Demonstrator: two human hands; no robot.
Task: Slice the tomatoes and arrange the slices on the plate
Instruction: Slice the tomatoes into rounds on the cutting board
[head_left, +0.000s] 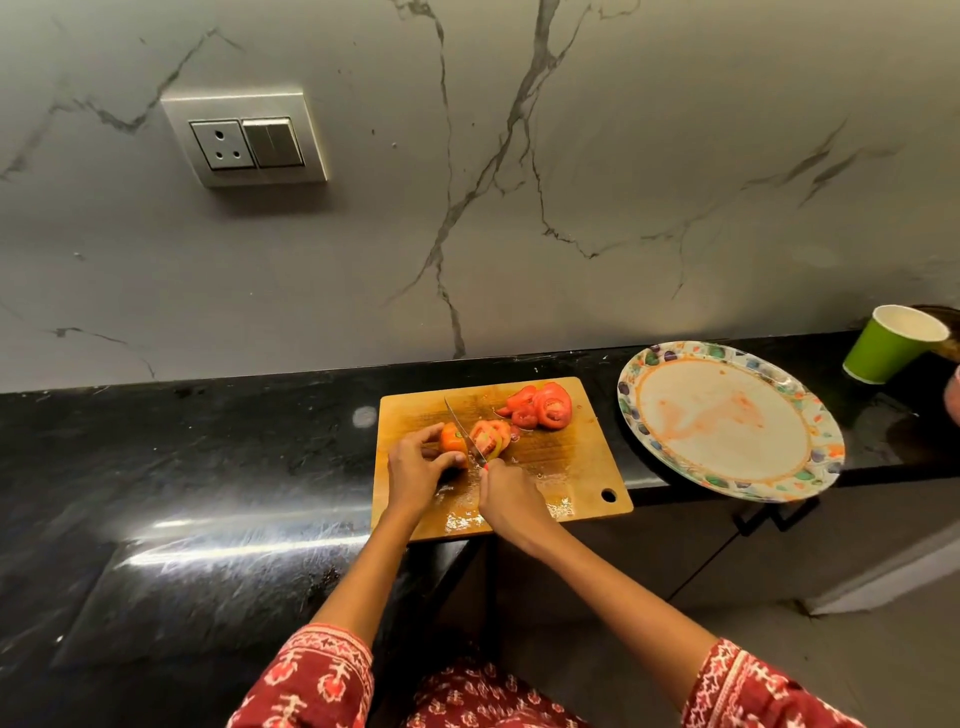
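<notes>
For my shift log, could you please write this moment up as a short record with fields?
stage: slicing under way, nothing plated yet
left hand: holds the uncut part of the tomato on the cutting board
right hand: grips the knife, blade down between the uncut part and the fresh slices
earlier slices: piled at the board's far right corner
plate: right of the board, smeared, no slices, overhangs the counter edge
green cup: beyond the plate, tilted
</notes>
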